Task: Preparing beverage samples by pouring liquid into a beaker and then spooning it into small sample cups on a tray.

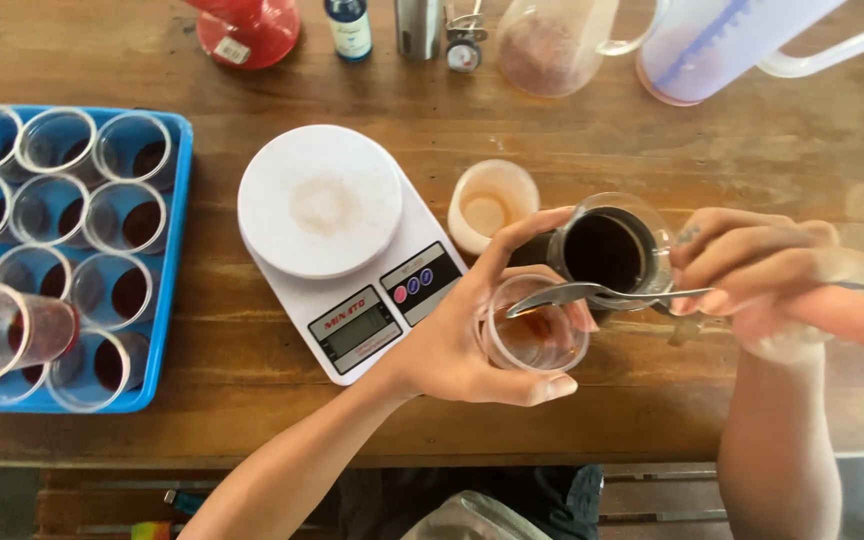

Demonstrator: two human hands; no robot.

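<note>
Left hand point(462, 340) gripped clear cup point(535, 325); right hand point(767, 275) clasped spoon point(592, 293) over cup, dark jar point(607, 250) at 1 o'clock.

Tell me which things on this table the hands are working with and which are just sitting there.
In use:
left hand holding small clear plastic cup
right hand holding metal spoon
glass jar of dark liquid

Lying about:
white digital kitchen scale
blue tray of clear cups
empty translucent cup
clear plastic jugs

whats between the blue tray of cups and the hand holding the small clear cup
In the head view, a white digital kitchen scale sits on the wooden table between the blue plastic tray and the left hand.
</note>
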